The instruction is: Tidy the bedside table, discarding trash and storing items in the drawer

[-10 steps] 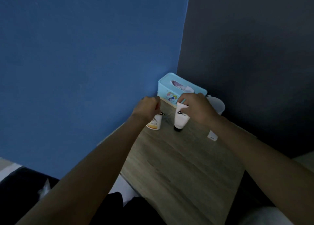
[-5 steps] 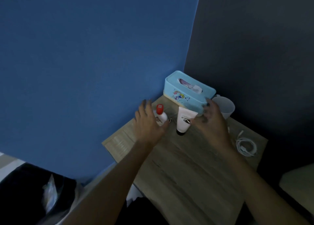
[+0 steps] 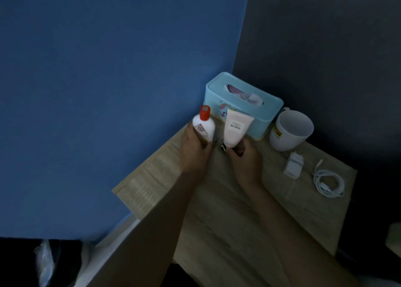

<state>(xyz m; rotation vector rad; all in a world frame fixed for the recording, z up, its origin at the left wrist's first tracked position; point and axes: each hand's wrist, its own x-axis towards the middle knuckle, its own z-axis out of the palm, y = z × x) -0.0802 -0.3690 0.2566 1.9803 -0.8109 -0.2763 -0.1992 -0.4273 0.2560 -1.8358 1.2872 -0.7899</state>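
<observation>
My left hand grips a white bottle with a red cap by its lower part, upright, at the back of the wooden bedside table. Right beside it my right hand holds a pale pink tube by its dark cap end, the flat end pointing up. A small dark metal object lies between the two hands, too small to identify. No drawer is in view.
A light blue tissue box stands in the back corner against the blue wall. To its right are a white mug, a white charger plug and a coiled white cable. A dark bag lies on the floor at lower left.
Half a second ago both hands were open around the bottle and tube; now each hand has closed on its item lower down. The view has shifted and shows more of the table's right side.
</observation>
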